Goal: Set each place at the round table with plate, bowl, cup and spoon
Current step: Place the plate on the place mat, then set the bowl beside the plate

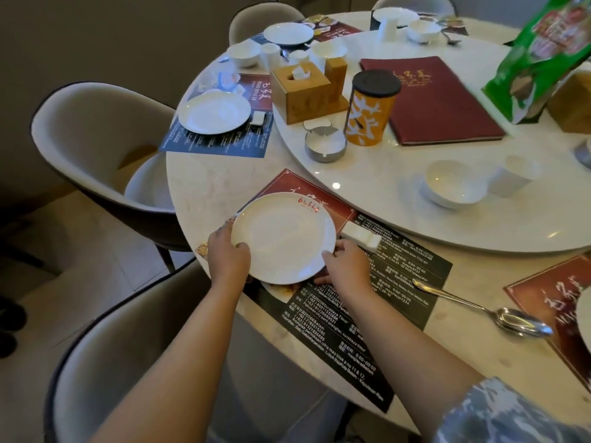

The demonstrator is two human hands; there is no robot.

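A white plate [283,236] with a red logo lies on the dark placemat [383,302] at the near table edge. My left hand [227,252] grips its left rim, thumb on top. My right hand [347,265] holds the plate's lower right rim. A white chopstick rest [361,237] sits just right of the plate. A metal spoon [489,311] lies on the table to the right of the mat. A white bowl [452,188] and a white cup [513,175] stand on the raised turntable [383,193].
On the turntable are a wooden tissue box [300,91], an orange lidded cup [371,108], a metal ashtray [324,143], a red menu [438,97] and a green bag [543,52]. Another plate [214,111] lies on the left placemat. Grey chairs [92,148] surround the table.
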